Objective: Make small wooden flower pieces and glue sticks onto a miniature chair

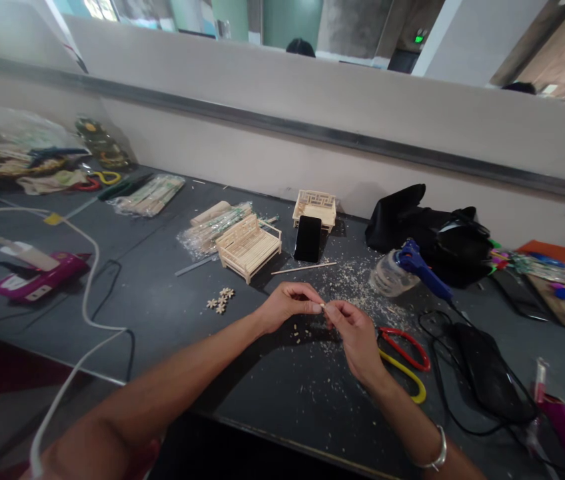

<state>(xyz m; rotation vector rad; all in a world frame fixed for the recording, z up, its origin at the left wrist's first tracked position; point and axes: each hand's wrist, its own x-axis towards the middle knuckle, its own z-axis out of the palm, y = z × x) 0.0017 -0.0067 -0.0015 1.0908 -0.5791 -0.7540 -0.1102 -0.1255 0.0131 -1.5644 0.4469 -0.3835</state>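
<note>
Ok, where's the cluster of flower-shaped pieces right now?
The flower-shaped pieces lie left of centre in the head view, on the table in front of the miniature bench, left of the left hand.

Left of the grip: purple power strip [45, 280] and white cable [112, 328]. Beyond the grip, rightward: black bag [412, 220]; farther back, lit green sign [419, 38].

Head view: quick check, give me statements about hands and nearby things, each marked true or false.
1. The left hand and right hand meet at a small pale piece. True.
2. The silver-coloured bracelet is on the left arm. False: the bracelet is on the right arm.
3. The black-screened rectangular phone is in front of the small pale wooden lattice-backed bench. True.
4. The pale wooden flower-shaped pieces lie beside the right hand. False: these pieces lie left of the left hand.
</note>
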